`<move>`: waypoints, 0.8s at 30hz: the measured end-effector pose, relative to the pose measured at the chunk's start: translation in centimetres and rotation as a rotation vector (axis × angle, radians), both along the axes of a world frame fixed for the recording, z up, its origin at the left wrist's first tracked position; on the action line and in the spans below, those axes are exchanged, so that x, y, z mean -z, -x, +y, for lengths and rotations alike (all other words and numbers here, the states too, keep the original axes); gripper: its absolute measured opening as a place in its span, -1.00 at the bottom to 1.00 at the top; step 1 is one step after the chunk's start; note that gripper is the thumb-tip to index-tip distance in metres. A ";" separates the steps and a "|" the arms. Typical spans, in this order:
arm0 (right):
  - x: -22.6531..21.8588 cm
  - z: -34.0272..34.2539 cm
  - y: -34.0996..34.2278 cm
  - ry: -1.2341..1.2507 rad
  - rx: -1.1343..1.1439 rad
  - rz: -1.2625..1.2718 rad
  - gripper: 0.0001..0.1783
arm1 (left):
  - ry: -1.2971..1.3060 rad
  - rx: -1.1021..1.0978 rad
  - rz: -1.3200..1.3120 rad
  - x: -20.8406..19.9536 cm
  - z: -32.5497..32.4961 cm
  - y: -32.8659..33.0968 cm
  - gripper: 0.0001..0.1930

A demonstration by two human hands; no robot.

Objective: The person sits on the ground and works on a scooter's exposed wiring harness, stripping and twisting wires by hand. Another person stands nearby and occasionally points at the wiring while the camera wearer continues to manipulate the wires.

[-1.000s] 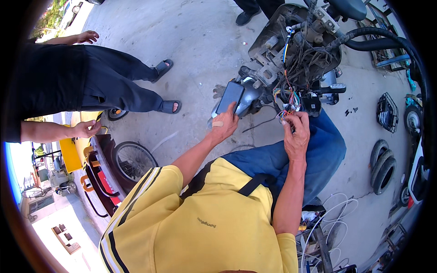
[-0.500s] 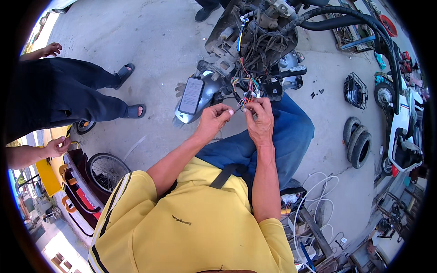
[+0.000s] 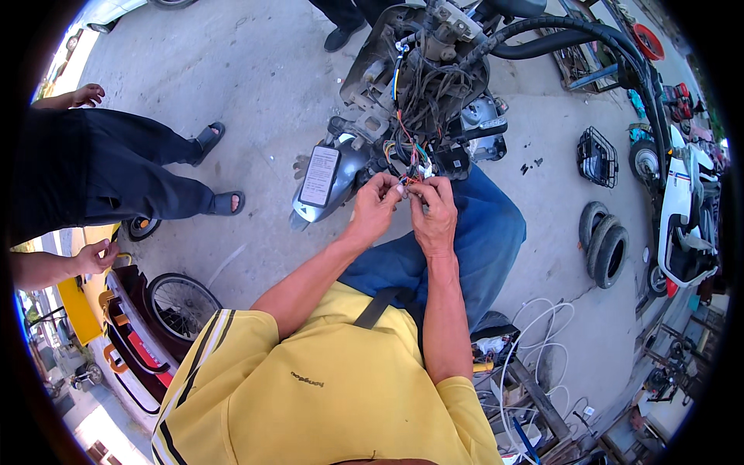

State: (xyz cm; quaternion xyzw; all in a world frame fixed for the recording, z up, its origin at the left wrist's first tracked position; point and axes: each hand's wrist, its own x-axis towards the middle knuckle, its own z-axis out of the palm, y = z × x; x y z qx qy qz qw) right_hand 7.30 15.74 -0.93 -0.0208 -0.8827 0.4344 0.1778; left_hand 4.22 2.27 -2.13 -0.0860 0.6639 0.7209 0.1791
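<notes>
Both my hands meet at a bundle of thin coloured wires (image 3: 413,177) hanging from the opened front of a scooter (image 3: 434,85). My left hand (image 3: 375,208) pinches at the bundle's near end with thumb and forefinger. Close beside it, my right hand (image 3: 434,217) also has its fingers pressed together on the wires. The fingertips nearly touch, and exactly which strands each holds is too small to make out. A black cable harness (image 3: 422,116) runs above them. Left of the wires, a dark rectangular box with a pale printed label (image 3: 318,178) rests on a silver fender (image 3: 350,167).
A person in dark trousers and sandals (image 3: 147,159) stands at the left. On the right lie tyres (image 3: 611,256), a black wire basket (image 3: 597,157) and a white scooter (image 3: 676,209). White tubing (image 3: 570,333) coils near my right elbow. A spoked wheel (image 3: 184,304) is at lower left.
My left hand has moved in to the right, bringing its fingertips from apart to close against my right hand's at the wires. The view has shifted slightly.
</notes>
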 end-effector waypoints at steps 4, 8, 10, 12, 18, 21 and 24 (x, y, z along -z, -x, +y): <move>0.2 0.2 -0.3 0.175 0.020 -0.042 -0.81 | -0.036 0.012 0.048 1.0 -0.5 0.2 -0.89; 1.4 0.6 -0.1 0.385 0.115 -0.111 -0.82 | -0.047 -0.053 0.028 0.6 -0.6 0.2 -0.90; 1.4 0.4 -0.1 0.535 0.122 -0.119 -0.81 | -0.044 -0.069 0.062 0.3 -0.5 0.2 -0.91; 1.4 0.4 0.0 0.652 0.123 -0.125 -0.79 | -0.036 -0.074 0.094 0.1 -0.3 0.0 -0.91; 1.1 0.3 0.1 0.779 0.118 -0.127 -0.78 | -0.085 -0.076 0.097 -0.5 -0.2 -0.1 -0.92; 1.1 -0.1 0.2 0.654 0.093 -0.071 -0.81 | -0.115 -0.101 0.098 -1.1 -0.2 -0.1 -0.93; 0.3 -0.1 0.2 0.398 0.042 0.052 -0.84 | -0.118 -0.081 0.088 -1.2 -0.1 -0.1 -0.93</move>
